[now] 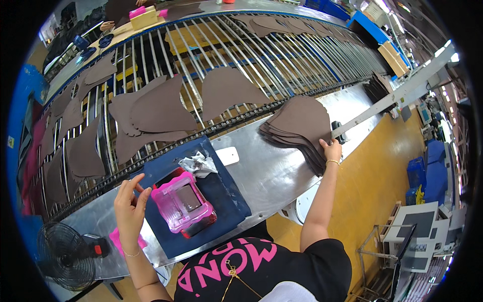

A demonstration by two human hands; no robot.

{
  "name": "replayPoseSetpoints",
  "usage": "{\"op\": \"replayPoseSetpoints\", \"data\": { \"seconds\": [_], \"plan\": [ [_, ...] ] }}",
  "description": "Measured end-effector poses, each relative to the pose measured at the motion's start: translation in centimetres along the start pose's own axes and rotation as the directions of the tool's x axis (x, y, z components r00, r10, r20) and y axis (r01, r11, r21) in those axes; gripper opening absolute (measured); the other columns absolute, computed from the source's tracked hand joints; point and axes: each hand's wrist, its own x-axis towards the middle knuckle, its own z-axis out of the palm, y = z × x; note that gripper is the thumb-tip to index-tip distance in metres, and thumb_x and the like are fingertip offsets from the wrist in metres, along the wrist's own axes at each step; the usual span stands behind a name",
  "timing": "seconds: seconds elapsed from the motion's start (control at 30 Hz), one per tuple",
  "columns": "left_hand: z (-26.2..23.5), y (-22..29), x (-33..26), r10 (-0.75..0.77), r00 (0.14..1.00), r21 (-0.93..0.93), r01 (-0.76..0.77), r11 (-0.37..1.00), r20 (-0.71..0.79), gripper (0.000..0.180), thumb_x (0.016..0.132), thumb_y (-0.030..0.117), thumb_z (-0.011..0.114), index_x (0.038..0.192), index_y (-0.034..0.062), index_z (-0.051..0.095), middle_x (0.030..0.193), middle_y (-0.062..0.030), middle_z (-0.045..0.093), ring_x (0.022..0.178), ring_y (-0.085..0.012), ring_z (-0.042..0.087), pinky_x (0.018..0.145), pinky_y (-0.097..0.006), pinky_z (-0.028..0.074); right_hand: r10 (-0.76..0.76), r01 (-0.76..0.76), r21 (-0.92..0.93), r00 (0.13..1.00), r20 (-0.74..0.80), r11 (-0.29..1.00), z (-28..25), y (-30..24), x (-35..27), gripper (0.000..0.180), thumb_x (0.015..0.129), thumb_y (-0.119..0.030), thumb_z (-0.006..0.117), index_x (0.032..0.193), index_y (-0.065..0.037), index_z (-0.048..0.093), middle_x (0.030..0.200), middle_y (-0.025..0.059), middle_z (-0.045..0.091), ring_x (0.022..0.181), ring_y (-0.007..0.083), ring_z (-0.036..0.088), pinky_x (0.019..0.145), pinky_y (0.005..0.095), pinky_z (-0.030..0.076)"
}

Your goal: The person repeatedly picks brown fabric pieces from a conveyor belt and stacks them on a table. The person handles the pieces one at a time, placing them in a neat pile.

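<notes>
My right hand (331,151) pinches the near right edge of a stack of dark brown cut sheet pieces (299,121) on the metal table. How many layers it grips is hidden. My left hand (130,204) is raised with fingers apart and slightly curled, holding nothing, just left of a bright pink plastic frame (168,209). That frame has a dark rectangular window and rests on a red and black base (207,221). Beneath it lies a dark blue mat (168,246). A crumpled, stained white cloth (198,163) sits behind the frame.
A conveyor of metal rods (201,45) runs behind the table, bearing several brown pieces (229,93). A white flat object (227,156) lies beside the mat. A black fan (66,259) stands at left. A slanted metal arm (392,98) reaches over the table's right side.
</notes>
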Motion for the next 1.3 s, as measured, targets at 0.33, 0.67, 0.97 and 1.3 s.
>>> {"op": "replayPoseSetpoints", "data": {
  "seconds": [0.33, 0.67, 0.97, 1.3],
  "plan": [
    [-1.0, -0.2, -0.8, 0.005, 0.997, -0.010, -0.006, 1.000, -0.083, 0.032, 0.081, 0.005, 0.069, 0.112, 0.0054, 0.063, 0.076, -0.0012, 0.050, 0.051, -0.0055, 0.037, 0.045, -0.022, 0.030, -0.351, 0.352, -0.106, 0.936, 0.029, 0.930, 0.3, 3.2, 2.0, 0.061, 0.077, -0.024, 0.074, 0.127, -0.001, 0.048, 0.121, 0.0226, 0.056, 0.099, 0.0339, 0.061, 0.073, 0.0456, 0.053],
    [-0.2, 1.1, 0.5, 0.046, 0.988, -0.054, -0.054, 0.997, -0.147, 0.052, 0.080, 0.014, 0.073, 0.127, 0.0071, 0.052, 0.109, -0.0102, 0.050, 0.091, -0.0180, 0.055, 0.075, -0.029, 0.049, -0.639, 0.284, 0.830, 0.762, 0.108, 0.480, -14.3, -15.5, -13.5, 0.030, 0.098, -0.018, 0.048, 0.122, 0.001, 0.043, 0.073, 0.0104, 0.061, 0.048, 0.0149, 0.059, 0.036, 0.0231, 0.043],
    [-5.1, -1.0, -2.2, -0.295, 0.930, -0.678, 0.362, 0.640, 0.218, 0.031, 0.087, 0.015, 0.065, 0.112, -0.0021, 0.056, 0.097, -0.0182, 0.064, 0.078, -0.0217, 0.067, 0.064, -0.031, 0.054, -0.957, -0.131, 0.991, 0.288, 0.031, -0.007, -9.9, -24.3, -23.2, 0.035, 0.094, -0.007, 0.052, 0.126, 0.001, 0.040, 0.100, 0.0156, 0.061, 0.066, 0.0230, 0.066, 0.048, 0.0266, 0.055],
    [-11.7, -0.2, -9.8, -0.105, 0.824, -0.140, 0.032, 0.990, -0.556, 0.018, 0.090, 0.008, 0.060, 0.105, -0.0024, 0.061, 0.075, -0.0008, 0.057, 0.058, -0.0063, 0.054, 0.050, -0.018, 0.039, -0.988, 0.538, 0.828, -0.080, -0.132, -0.154, -5.6, -26.7, -29.3, 0.020, 0.076, -0.009, 0.071, 0.094, -0.004, 0.064, 0.086, 0.0077, 0.069, 0.073, 0.0217, 0.065, 0.071, 0.0330, 0.045]
  ]
}}
